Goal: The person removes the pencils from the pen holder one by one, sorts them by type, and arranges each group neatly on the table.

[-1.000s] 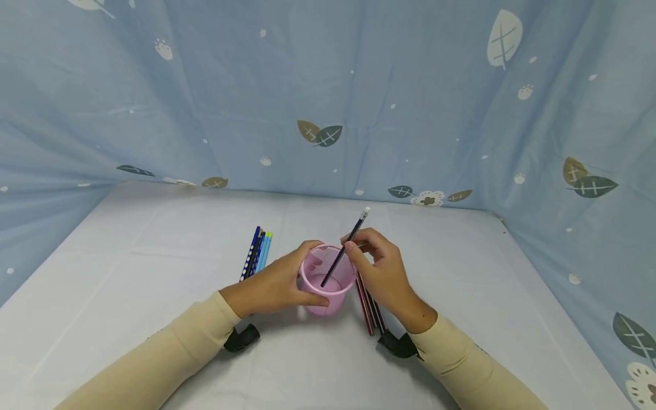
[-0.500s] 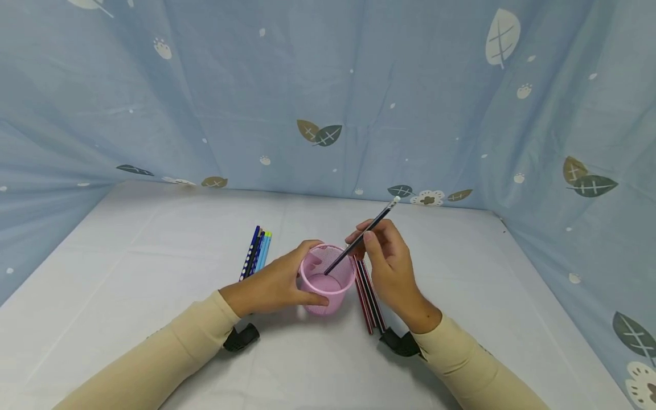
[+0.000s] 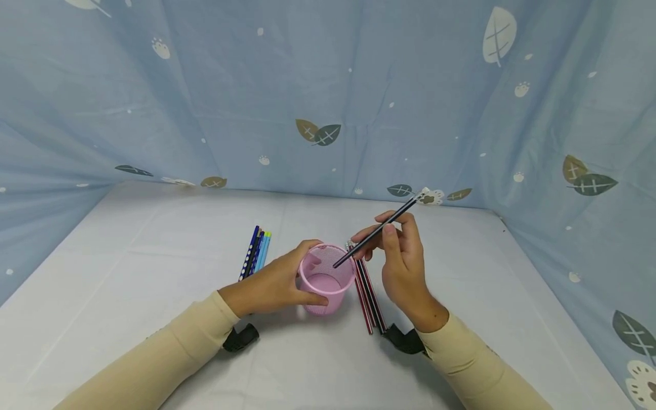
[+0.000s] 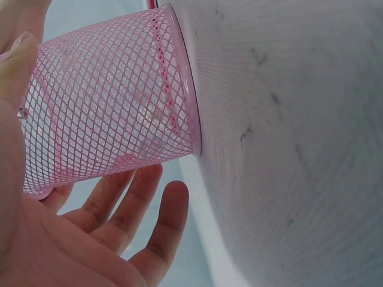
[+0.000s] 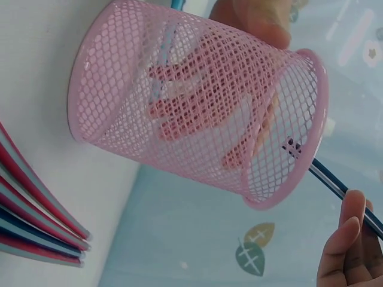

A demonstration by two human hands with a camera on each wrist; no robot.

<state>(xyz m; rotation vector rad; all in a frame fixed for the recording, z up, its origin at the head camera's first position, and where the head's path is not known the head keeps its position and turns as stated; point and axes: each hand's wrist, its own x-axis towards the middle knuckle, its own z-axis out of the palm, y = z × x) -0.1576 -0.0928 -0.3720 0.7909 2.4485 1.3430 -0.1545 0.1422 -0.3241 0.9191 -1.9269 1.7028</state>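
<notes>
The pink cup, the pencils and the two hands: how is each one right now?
Pink mesh cup: upright on the table, empty.
Black pencil: tilted, tip over the cup's rim.
Right hand: pinches the black pencil.
Left hand: holds the cup's side.
Blue pencils: lying flat.
Red and black pencils: lying flat.

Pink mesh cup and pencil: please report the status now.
Left hand grips pink mesh cup, upright on table. Right hand pinches dark pencil, tip at cup rim. Pencil rows flank cup; nothing blocking.
</notes>
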